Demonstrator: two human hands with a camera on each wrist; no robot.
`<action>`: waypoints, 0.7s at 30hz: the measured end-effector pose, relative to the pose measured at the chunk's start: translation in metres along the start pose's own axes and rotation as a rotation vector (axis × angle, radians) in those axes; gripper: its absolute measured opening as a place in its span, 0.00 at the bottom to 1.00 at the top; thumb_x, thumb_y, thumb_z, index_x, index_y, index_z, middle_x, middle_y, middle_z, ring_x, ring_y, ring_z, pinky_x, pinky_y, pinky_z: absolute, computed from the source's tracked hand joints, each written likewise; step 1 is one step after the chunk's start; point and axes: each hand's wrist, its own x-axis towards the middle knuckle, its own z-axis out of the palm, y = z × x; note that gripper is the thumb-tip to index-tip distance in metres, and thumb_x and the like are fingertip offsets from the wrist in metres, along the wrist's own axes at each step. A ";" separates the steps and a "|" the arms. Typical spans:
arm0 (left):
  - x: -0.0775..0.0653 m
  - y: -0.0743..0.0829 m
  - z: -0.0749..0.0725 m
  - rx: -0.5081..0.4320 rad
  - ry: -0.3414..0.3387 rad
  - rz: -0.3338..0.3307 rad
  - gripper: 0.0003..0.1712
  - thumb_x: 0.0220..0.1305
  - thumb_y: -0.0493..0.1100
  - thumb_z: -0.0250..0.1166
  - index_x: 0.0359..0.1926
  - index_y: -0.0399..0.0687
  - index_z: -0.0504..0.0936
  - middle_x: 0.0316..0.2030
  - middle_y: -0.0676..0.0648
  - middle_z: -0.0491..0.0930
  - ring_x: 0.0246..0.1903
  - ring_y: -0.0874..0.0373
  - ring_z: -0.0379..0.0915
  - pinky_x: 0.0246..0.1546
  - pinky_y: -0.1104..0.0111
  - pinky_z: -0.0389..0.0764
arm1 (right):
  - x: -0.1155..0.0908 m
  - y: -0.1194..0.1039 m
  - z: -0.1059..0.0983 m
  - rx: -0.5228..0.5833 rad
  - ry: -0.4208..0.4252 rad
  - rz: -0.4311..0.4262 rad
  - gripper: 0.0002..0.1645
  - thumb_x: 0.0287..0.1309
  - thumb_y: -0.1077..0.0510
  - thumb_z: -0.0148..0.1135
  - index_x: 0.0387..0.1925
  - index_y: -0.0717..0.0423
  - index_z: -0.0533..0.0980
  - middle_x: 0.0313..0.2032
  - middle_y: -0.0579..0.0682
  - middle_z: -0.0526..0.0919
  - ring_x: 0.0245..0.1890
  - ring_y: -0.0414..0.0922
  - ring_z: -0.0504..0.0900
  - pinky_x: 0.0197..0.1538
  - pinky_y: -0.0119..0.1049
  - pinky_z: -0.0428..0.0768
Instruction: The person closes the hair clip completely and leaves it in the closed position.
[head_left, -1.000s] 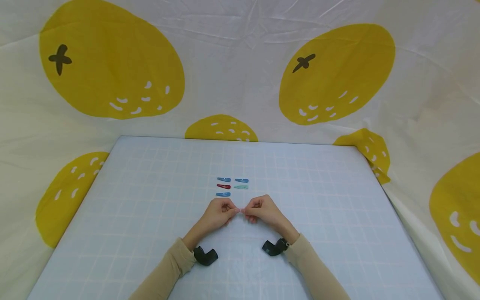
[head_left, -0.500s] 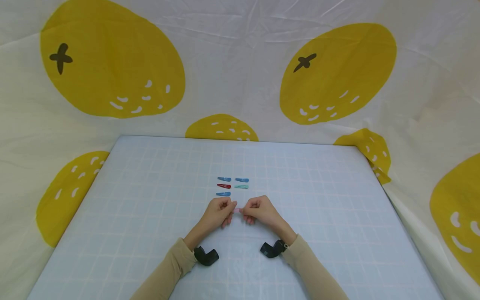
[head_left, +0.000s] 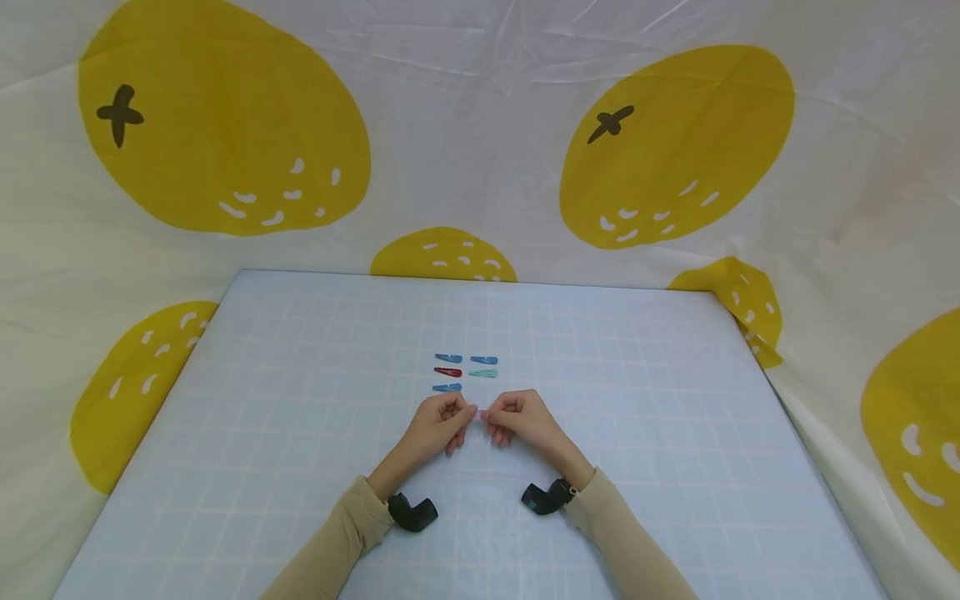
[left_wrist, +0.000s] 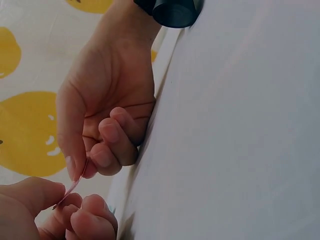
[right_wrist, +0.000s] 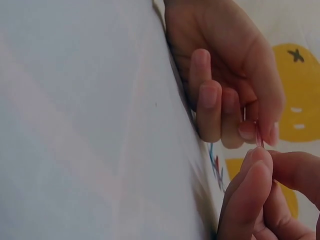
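Between my hands is a small, thin pink hair clip (head_left: 480,415), mostly covered by fingertips. My left hand (head_left: 441,422) pinches one end with thumb and index finger. The other end sits between the thumb and index finger of my right hand (head_left: 522,419). In the left wrist view the pink clip (left_wrist: 71,191) spans slantwise from the lower left hand to the upper right hand. The right wrist view shows it edge-on. Just beyond the hands lie snap hair clips: blue (head_left: 447,387), red (head_left: 447,372), mint green (head_left: 483,373), and two more blue ones farther back.
A pale, grid-patterned tabletop (head_left: 300,400) spreads under the hands. White cloth with yellow fruit prints (head_left: 465,150) hangs behind the table and along its sides. Each wrist bears a black camera mount, the left one (head_left: 412,512) and the right one (head_left: 546,497).
My left fingers drew back from the right ones, baring more of the pink hair clip, then came nearer again. The clips on the table stay put.
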 end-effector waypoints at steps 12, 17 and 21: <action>0.001 0.000 0.001 0.002 0.006 0.008 0.11 0.71 0.44 0.62 0.32 0.44 0.75 0.15 0.47 0.74 0.10 0.57 0.66 0.13 0.71 0.71 | 0.001 0.005 -0.002 0.009 0.028 -0.021 0.15 0.69 0.60 0.59 0.34 0.70 0.82 0.23 0.55 0.83 0.18 0.42 0.78 0.25 0.30 0.77; 0.002 0.001 0.000 -0.038 0.007 -0.006 0.13 0.71 0.44 0.62 0.32 0.40 0.75 0.16 0.45 0.74 0.10 0.56 0.66 0.14 0.70 0.72 | 0.001 0.005 -0.003 0.015 0.037 -0.016 0.14 0.69 0.60 0.59 0.36 0.69 0.83 0.25 0.58 0.83 0.19 0.42 0.78 0.25 0.30 0.77; 0.003 0.004 0.000 -0.057 0.012 -0.008 0.14 0.71 0.44 0.62 0.32 0.37 0.75 0.16 0.42 0.75 0.11 0.55 0.67 0.14 0.70 0.72 | 0.002 0.005 -0.004 0.001 0.052 -0.037 0.12 0.67 0.60 0.61 0.40 0.67 0.84 0.27 0.64 0.84 0.20 0.42 0.78 0.26 0.30 0.76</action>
